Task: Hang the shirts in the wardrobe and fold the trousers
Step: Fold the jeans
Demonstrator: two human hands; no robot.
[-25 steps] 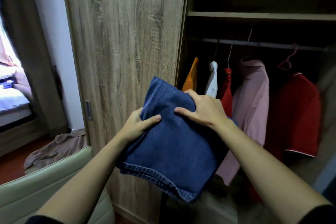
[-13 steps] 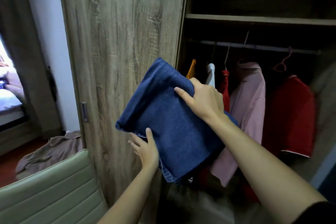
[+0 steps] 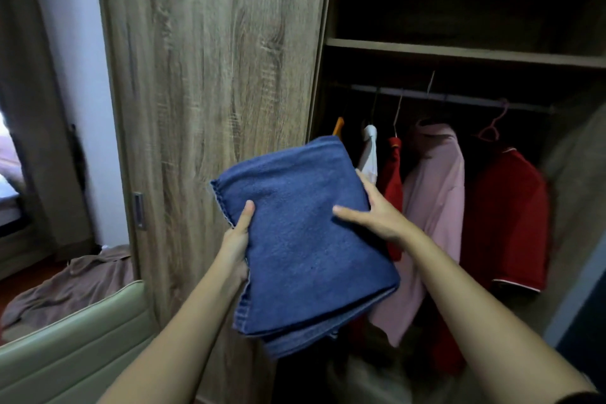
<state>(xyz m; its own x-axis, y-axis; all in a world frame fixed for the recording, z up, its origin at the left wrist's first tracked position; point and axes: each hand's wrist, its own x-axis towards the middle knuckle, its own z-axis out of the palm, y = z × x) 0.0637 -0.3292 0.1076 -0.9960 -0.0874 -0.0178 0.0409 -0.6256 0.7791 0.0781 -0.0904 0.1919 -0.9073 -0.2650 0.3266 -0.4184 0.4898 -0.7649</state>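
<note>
A folded pair of blue denim trousers (image 3: 301,233) is held up in front of the open wardrobe. My left hand (image 3: 237,236) grips its left edge, thumb on top. My right hand (image 3: 377,213) grips its right edge, thumb lying across the front. Behind the trousers, several shirts hang from the rail (image 3: 459,98): a white one (image 3: 369,154), a red one (image 3: 393,187), a pink one (image 3: 436,207) and a larger red one (image 3: 505,216). An orange garment (image 3: 337,126) shows just above the trousers.
The wooden sliding wardrobe door (image 3: 213,92) stands to the left. A shelf (image 3: 459,54) runs above the rail. A pale green chair back (image 3: 72,361) is at the lower left. A brown cloth (image 3: 72,282) lies on the floor. A curtain (image 3: 19,108) hangs at the far left.
My left hand moved from under the trousers to grip their left edge. The folded trousers turned flatter and squarer toward me, and my right hand shifted to the right edge.
</note>
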